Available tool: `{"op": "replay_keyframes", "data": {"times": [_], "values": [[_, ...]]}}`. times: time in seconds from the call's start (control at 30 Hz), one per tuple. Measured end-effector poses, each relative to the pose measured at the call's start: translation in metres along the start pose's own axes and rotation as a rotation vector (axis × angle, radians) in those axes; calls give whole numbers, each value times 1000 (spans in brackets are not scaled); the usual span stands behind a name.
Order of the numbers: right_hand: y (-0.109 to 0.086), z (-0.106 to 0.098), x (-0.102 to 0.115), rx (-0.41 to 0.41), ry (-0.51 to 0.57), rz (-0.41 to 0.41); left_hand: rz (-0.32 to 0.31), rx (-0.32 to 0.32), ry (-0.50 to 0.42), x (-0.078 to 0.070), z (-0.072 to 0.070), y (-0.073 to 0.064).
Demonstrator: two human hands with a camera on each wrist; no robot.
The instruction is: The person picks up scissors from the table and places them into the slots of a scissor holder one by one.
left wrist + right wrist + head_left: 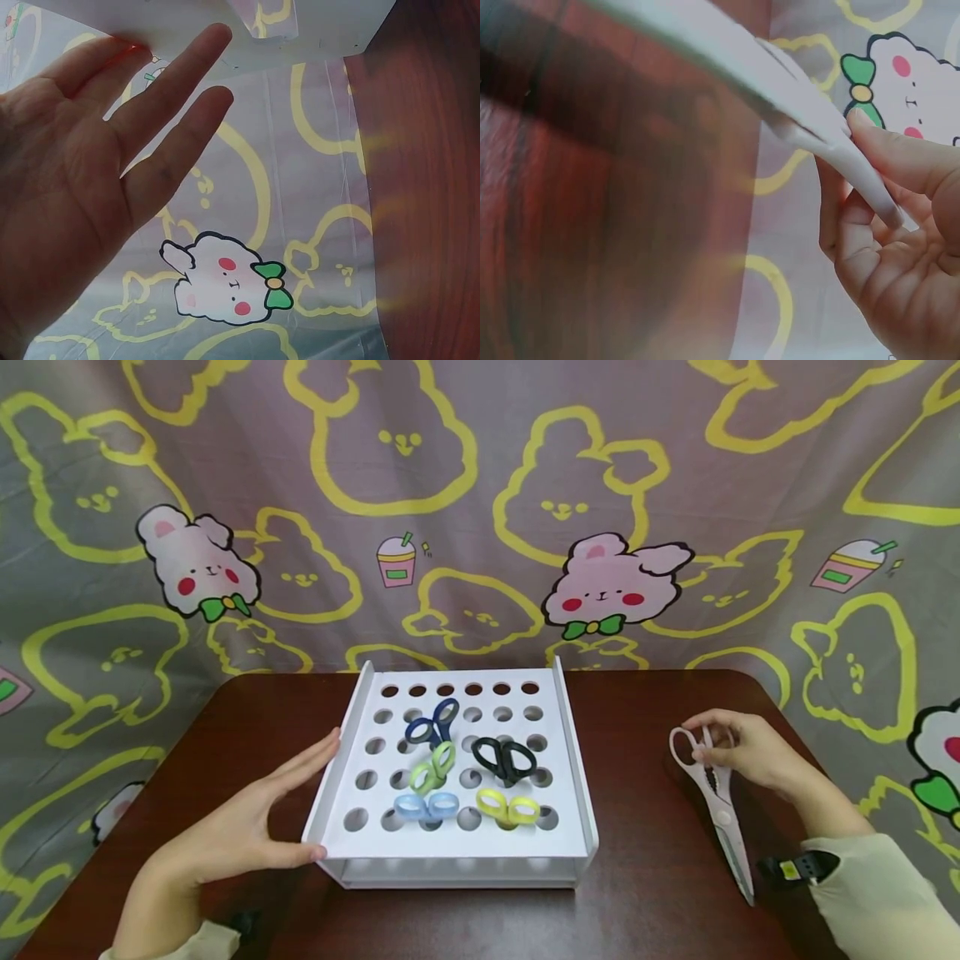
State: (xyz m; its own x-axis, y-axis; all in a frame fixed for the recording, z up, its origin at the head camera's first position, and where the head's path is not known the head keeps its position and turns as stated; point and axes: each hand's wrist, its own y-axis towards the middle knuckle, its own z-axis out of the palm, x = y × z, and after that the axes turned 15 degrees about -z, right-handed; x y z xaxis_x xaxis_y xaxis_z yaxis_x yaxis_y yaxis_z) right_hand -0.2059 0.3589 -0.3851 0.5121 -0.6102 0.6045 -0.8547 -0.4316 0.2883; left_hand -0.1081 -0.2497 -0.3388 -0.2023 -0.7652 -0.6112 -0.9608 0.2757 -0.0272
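A white rack [339, 835] with rows of round holes stands on the table. My left hand [240, 822] is spread along its left side, thumb at the front corner and straight fingers at the side wall. On the right, my right hand [742, 747] grips a pair of scissors [722, 817] by its pale handle, blades pointing down toward the table's front. In the right wrist view, thumb and fingers pinch the handle [862, 180]. Navy scissors [432, 727], green scissors [432, 768], black scissors [504, 760], light blue scissors [426, 807] and yellow scissors [508, 807] stand in the rack, blades hidden.
The dark brown table [637, 877] runs back to a grey curtain [480, 527] printed with yellow outlines and white rabbits. A black strap device [798, 867] sits at the right wrist. Raised side walls flank the rack.
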Motion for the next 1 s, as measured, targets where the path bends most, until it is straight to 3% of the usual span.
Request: {"op": "replay_keyframes", "data": {"times": [0.37, 0.7, 1.0], "values": [[6, -4, 15, -184, 18, 85, 121, 11, 2, -3, -2, 3], [13, -7, 33, -277, 81, 80, 73, 10, -6, -4, -1, 1], [23, -2, 53, -373, 204, -12, 61, 15, -7, -4, -1, 0]]}}
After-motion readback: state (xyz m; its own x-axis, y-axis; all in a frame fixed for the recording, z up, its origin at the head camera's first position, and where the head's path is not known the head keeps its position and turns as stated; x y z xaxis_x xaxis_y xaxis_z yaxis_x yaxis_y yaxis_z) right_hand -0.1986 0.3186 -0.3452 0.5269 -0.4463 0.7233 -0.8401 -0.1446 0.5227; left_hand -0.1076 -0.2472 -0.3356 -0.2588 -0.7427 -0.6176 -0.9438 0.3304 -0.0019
